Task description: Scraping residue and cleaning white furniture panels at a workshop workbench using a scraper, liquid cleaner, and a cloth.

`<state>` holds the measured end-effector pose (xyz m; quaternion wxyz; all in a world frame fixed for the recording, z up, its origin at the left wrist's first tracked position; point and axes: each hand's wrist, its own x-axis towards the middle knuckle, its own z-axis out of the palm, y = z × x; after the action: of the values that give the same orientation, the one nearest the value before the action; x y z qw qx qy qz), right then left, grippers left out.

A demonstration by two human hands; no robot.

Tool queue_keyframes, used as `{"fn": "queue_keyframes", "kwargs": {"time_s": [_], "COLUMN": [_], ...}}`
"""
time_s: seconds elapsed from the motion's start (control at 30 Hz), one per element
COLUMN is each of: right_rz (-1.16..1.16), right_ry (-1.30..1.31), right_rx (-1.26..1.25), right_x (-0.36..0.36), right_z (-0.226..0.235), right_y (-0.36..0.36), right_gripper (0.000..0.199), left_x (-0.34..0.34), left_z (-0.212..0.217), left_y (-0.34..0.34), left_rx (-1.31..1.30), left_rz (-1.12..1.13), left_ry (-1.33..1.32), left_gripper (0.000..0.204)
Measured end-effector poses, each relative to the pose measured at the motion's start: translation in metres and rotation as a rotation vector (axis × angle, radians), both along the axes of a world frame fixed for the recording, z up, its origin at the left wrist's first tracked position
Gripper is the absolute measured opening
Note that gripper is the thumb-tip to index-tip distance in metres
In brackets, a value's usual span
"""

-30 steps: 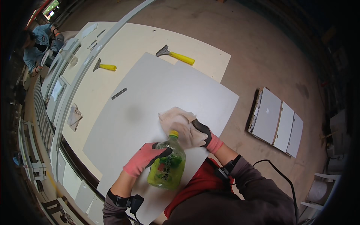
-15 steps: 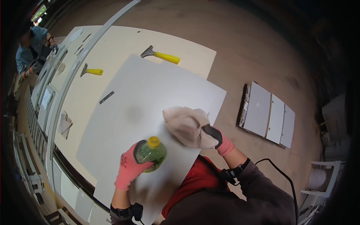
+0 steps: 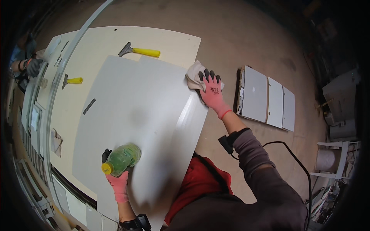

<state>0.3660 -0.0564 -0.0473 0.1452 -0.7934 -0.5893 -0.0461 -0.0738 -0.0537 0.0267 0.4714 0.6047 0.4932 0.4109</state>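
Observation:
My left hand (image 3: pixel 119 184), in a pink glove with dark fingertips, is wrapped round a clear green bottle (image 3: pixel 124 157) with a yellow cap (image 3: pixel 107 168). The bottle is tipped over, its cap pointing to the lower left above a large light-grey panel (image 3: pixel 127 115). At the panel's far right corner my right hand (image 3: pixel 211 91), gloved alike, presses a folded pale cloth (image 3: pixel 194 75), its fingers spread over it. A shiny streak runs along the panel's right edge, just nearer than the cloth.
Two yellow-handled scrapers (image 3: pixel 144 52) (image 3: pixel 74 80), a small dark metal strip (image 3: pixel 89 106) and a crumpled rag (image 3: pixel 56 142) lie around. A long metal rail (image 3: pixel 58 82) crosses the left. Panels (image 3: pixel 254 94) lie on the floor at right. A co-worker's gloved hand (image 3: pixel 34 67) is far left.
My right hand has moved forward with the cloth to the panel's far corner, and the cloth is flatter. My left hand has shifted left and tipped the bottle over to the left.

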Motion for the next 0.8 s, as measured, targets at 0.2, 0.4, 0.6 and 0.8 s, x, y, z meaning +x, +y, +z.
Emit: {"fn": "queue_keyframes", "kwargs": {"time_s": [0.2,0.4,0.6,0.8], "right_rz": [0.107,-0.036,-0.230,-0.064], "right_ry": [0.106,0.140,0.157,0.047], "right_rx": [-0.524,-0.244,-0.181,-0.179], "right_x": [-0.102,-0.064,-0.007,-0.044], "right_z": [0.007,0.012,-0.001,0.010], "right_y": [-0.070,-0.056,-0.001,-0.035], "right_gripper": [0.068,0.066,0.065,0.063], "left_x": [-0.020,-0.027,-0.061,-0.058], "left_z": [-0.062,-0.113,-0.149,-0.147], "left_y": [-0.019,-0.031,-0.039,-0.033], "left_rx": [-0.188,-0.209,-0.109,-0.048], "left_rz": [0.196,0.362,0.283,0.124], "left_ry": [0.029,-0.033,-0.157,-0.242], "left_gripper": [0.061,0.052,0.053,0.061]}}
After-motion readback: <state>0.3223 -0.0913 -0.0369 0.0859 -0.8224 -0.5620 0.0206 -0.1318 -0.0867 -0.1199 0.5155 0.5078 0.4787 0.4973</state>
